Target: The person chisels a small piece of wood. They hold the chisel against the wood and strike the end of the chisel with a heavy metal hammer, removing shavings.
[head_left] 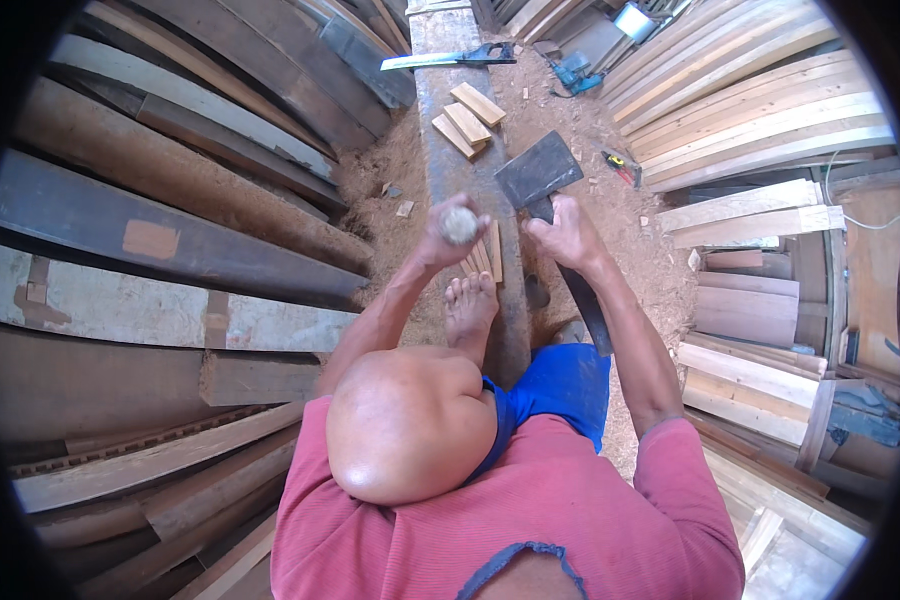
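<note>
While left hand grips wooden peg, right hand grips hatchet just beside.

Hatchet: broad dark grey steel blade, roughly trapezoidal, flat face turned up toward the camera, edge side angled up and to the left; blade sits just above the right hand, which wraps the neck of the dark handle directly beneath the head; the handle runs down and to the right past the wrist, its end pointing toward the person. Wooden piece: pale, rounded end, dusty and rough in texture, enclosed by the fingers of the left hand, only its end face showing; held upright, just left of the hatchet blade, apart from it.
</note>
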The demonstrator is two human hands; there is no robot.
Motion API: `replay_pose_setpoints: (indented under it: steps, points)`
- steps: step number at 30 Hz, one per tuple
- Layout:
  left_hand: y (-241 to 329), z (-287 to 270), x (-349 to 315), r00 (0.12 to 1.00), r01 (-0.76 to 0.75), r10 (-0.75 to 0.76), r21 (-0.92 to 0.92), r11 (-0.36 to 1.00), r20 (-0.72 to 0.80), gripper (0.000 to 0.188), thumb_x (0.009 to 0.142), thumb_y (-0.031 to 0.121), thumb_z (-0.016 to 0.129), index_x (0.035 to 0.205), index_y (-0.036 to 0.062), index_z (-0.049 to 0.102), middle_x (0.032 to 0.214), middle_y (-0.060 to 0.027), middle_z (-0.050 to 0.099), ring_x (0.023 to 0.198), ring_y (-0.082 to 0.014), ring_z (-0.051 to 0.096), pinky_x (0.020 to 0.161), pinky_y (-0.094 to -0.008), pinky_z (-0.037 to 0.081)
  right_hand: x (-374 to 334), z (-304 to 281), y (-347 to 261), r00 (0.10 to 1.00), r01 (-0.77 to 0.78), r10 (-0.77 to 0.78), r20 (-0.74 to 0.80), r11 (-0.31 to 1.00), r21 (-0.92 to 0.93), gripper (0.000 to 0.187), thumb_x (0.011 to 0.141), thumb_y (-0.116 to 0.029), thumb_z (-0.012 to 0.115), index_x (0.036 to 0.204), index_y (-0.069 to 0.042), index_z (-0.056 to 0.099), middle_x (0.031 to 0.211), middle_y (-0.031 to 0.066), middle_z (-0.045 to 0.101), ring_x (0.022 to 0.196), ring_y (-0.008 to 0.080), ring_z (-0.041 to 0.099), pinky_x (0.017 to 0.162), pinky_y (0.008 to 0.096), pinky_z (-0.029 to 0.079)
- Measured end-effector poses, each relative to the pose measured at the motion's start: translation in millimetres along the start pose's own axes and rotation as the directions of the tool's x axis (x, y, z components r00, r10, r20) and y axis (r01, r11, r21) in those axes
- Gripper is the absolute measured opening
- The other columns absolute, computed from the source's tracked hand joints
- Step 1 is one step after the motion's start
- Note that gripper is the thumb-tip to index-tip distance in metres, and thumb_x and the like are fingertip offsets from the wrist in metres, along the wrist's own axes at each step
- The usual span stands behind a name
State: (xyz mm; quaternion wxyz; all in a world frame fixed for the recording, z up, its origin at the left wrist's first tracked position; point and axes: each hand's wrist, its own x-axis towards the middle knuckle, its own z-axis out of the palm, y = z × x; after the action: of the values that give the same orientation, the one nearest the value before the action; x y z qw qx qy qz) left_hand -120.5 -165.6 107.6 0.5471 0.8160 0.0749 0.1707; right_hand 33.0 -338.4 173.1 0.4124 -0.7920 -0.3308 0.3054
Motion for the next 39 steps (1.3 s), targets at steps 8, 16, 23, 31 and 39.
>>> replay_pose_setpoints:
  steps: [8,16,23,31,39]
  points:
    - [-30.1,-8.4,24.9,0.685,0.137,-0.225,-0.181,0.974,-0.692,0.028,0.088,0.020,0.074,0.078,0.0066,0.051,0.066,0.0011,0.052,0.061,-0.0084,0.052,0.053,-0.0290,0.044,12.7,1.3,-0.4,0.998,-0.055,0.049,0.051,0.991,0.118,0.024,0.081,-0.020,0.065,0.082,0.004,0.059,0.064,0.0049,0.059,0.053,0.0131,0.058,0.049,0.0296,0.048]
    - [24.5,-45.4,-5.2,0.802,0.064,-0.056,-0.007,0.998,-0.595,0.025,0.088,0.015,0.073,0.081,0.0063,0.051,0.070,0.0019,0.052,0.063,-0.0057,0.049,0.056,-0.0241,0.044,50.3,15.8,47.0,0.973,-0.120,0.184,0.138,0.918,-0.379,0.054,0.077,-0.040,0.069,0.101,0.009,0.062,0.106,0.0335,0.064,0.102,0.0432,0.064,0.087,0.0483,0.051]
    - [57.5,-62.7,-11.5,0.865,0.014,0.072,0.166,0.986,-0.497,0.027,0.084,0.010,0.076,0.076,0.0049,0.050,0.065,-0.0031,0.051,0.059,-0.0104,0.046,0.054,-0.0275,0.041,107.4,51.9,40.4,0.957,0.096,0.085,0.276,0.807,-0.582,0.044,0.079,-0.028,0.069,0.109,0.003,0.064,0.107,0.0278,0.066,0.103,0.0384,0.065,0.086,0.0465,0.053]
    - [56.3,-61.6,-8.6,0.916,-0.031,0.074,0.113,0.993,-0.394,0.025,0.080,0.005,0.077,0.076,0.0042,0.053,0.067,-0.0065,0.052,0.058,-0.0162,0.049,0.054,-0.0295,0.041,113.0,79.3,81.0,0.973,0.230,-0.161,0.166,0.628,-0.743,0.025,0.083,-0.022,0.065,0.105,-0.011,0.067,0.106,0.0124,0.063,0.106,0.0317,0.058,0.088,0.0427,0.048]
    - [83.4,-37.1,8.5,0.905,-0.389,0.423,0.322,0.863,-0.043,0.031,0.067,0.012,0.080,0.093,0.0099,0.065,0.089,-0.0067,0.059,0.092,-0.0271,0.058,0.085,-0.0430,0.042,57.9,80.4,26.4,0.919,-0.306,0.150,0.364,0.854,0.421,0.031,0.091,-0.028,0.062,0.107,-0.002,0.061,0.106,0.0161,0.066,0.091,0.0288,0.066,0.081,0.0436,0.053]
